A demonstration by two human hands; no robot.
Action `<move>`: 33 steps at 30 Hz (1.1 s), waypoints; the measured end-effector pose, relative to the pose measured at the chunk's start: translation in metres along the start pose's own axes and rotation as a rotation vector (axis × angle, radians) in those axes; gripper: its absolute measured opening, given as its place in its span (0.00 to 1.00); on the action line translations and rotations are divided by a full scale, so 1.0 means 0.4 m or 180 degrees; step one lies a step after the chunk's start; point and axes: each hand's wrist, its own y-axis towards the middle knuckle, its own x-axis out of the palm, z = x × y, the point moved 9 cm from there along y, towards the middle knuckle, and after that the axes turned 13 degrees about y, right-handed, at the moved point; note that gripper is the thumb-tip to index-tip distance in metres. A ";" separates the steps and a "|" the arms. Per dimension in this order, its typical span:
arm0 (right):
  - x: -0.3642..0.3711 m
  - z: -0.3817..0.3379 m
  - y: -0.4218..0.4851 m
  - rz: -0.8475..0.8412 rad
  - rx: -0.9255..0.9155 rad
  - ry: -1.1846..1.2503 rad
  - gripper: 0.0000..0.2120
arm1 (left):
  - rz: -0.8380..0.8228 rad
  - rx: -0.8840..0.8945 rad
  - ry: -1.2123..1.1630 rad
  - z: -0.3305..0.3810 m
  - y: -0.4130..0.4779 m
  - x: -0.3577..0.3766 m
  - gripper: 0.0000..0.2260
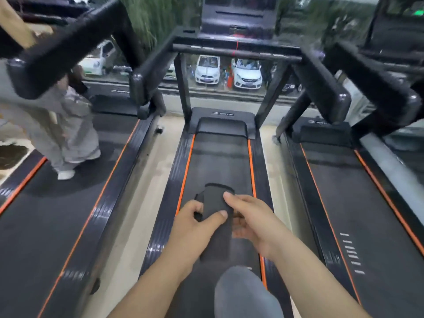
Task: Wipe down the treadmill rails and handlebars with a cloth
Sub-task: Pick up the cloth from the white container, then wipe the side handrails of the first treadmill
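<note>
Cloth (216, 239), dark and folded into a narrow strip, is held up in front of the person over the middle of the treadmill belt (220, 161), low in the head view. The left hand (195, 222) grips its left edge, with the thumb laid across the top of the fabric and the fingers curled round underneath. The right hand (250, 222) holds the other side, one finger stretched over the upper end of the strip and the remaining fingers cupped below it. A grey-clad knee (247, 292) shows just beneath the forearms.

Either side of the belt run the dark ribbed left rail (174, 180) and right rail (259, 166), each edged by an orange stripe. Further ahead the padded left handlebar (149, 74) and right handlebar (321, 81) reach back toward the camera, joined by a crossbar (236, 52) under the console (238, 14).

A neighbouring treadmill (68, 214) stands on the left, where another person in loose grey trousers (68, 134) and a white shoe (66, 174) stands on its belt. Another treadmill (358, 203) stands to the right. Beyond the window ahead, white cars (207, 70) are parked.
</note>
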 end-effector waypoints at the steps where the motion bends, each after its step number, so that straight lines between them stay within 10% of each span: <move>1: -0.017 -0.028 0.041 0.0079 -0.0019 0.0071 0.22 | -0.0037 -0.0001 -0.0032 0.024 0.047 0.018 0.17; 14: -0.185 -0.718 0.630 0.0440 -0.0258 0.0063 0.26 | -0.0426 -0.0049 -0.0732 0.625 0.733 0.203 0.29; 18: -0.082 -0.926 0.743 0.0218 -0.0155 0.0093 0.28 | -0.0570 -0.0132 -0.0881 0.802 0.843 0.121 0.17; 28: 0.213 -1.284 1.164 -0.0015 -0.0309 -0.1114 0.19 | -0.0442 -0.0577 -0.0964 1.014 1.278 -0.051 0.32; 33: 0.193 -1.465 1.350 0.0074 -0.0304 -0.1366 0.20 | -0.0411 -0.0819 -0.0974 1.090 1.522 -0.073 0.22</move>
